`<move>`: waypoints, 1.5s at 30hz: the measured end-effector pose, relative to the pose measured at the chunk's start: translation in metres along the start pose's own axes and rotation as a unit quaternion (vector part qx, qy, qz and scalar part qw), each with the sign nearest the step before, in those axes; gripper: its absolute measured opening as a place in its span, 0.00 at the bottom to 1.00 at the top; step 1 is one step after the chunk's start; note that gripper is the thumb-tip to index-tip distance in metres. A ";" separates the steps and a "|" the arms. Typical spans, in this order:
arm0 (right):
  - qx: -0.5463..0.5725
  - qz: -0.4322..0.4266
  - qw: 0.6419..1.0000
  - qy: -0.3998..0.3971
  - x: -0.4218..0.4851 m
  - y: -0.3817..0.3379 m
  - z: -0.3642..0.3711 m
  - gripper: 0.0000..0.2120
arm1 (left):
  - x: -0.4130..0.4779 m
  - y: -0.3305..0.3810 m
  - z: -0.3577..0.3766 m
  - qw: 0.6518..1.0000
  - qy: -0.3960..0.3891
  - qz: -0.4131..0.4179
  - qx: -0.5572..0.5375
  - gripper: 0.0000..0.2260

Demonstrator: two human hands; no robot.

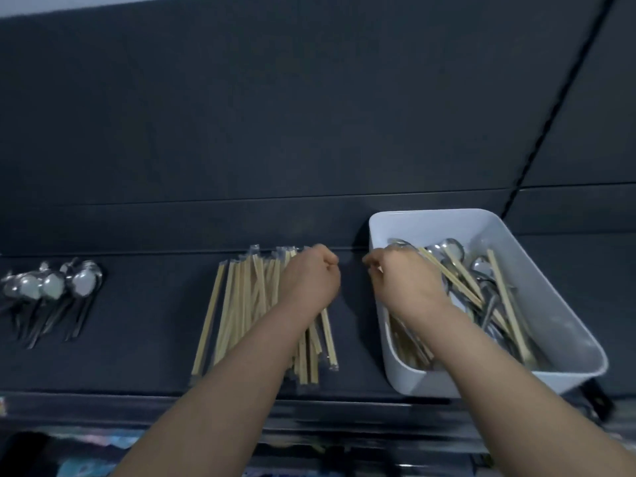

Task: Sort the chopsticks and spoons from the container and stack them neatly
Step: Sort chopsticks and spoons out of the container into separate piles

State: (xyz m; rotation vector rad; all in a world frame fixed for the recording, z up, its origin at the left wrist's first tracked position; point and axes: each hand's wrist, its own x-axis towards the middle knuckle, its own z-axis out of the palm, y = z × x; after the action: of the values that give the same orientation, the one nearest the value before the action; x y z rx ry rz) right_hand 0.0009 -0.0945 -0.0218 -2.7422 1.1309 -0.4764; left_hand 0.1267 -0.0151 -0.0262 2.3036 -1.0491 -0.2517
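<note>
A dark padded wall fills the upper part of the view, and below it a dark tabletop runs from side to side. On the right of that tabletop stands a white rectangular container, set at an angle. It holds a loose tangle of metal spoons and pale wooden chopsticks lying crosswise over one another. Just left of the container, near the middle of the tabletop, lies the sorted chopstick pile, with its sticks in clear wrappers roughly side by side and pointing away from the person. Well apart from it, at the far left, is the sorted spoon group, bowls away and handles fanned towards the person. Both bare forearms reach in from the bottom edge. The right hand hangs over the container's left rim with its fingers curled. A pale sliver shows at the fingertips, but I cannot tell what it grips. The left hand sits over the far right end of the sorted chopstick pile, fingers balled into a fist. Whether it holds a stick is hidden.
</note>
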 end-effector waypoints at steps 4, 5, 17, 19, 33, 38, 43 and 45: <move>-0.036 0.082 0.996 -0.009 -0.022 0.061 -0.023 0.16 | 0.000 0.057 0.028 0.996 -0.022 0.083 -0.018 0.11; -0.042 0.105 0.993 -0.023 -0.027 0.077 -0.027 0.16 | 0.000 0.069 0.037 0.995 -0.038 0.089 -0.006 0.12; 0.014 0.140 0.986 -0.089 -0.059 0.152 -0.034 0.13 | -0.004 0.118 0.125 0.985 -0.117 -0.012 0.130 0.18; 0.024 0.133 0.986 -0.094 -0.054 0.156 -0.034 0.13 | 0.000 0.121 0.128 0.986 -0.117 -0.030 0.112 0.21; -0.049 0.108 0.981 -0.155 -0.003 0.147 -0.017 0.15 | 0.008 0.110 0.116 0.986 -0.124 -0.110 0.022 0.09; 0.061 0.066 0.996 -0.008 -0.004 0.160 -0.030 0.08 | 0.004 0.119 0.132 0.987 -0.120 -0.100 0.043 0.08; 0.180 0.002 0.978 0.109 -0.014 0.165 -0.043 0.13 | 0.002 0.128 0.141 0.990 -0.103 -0.096 0.029 0.19; 0.213 -0.010 0.967 0.141 -0.013 0.160 -0.049 0.16 | 0.005 0.128 0.132 0.992 -0.080 -0.094 -0.006 0.11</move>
State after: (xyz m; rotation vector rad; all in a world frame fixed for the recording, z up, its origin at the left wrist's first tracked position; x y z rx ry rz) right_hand -0.1303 -0.1986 -0.0176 -2.3608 0.9193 -1.0089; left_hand -0.0021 -0.1418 -0.0576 2.4059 -0.9022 -0.5242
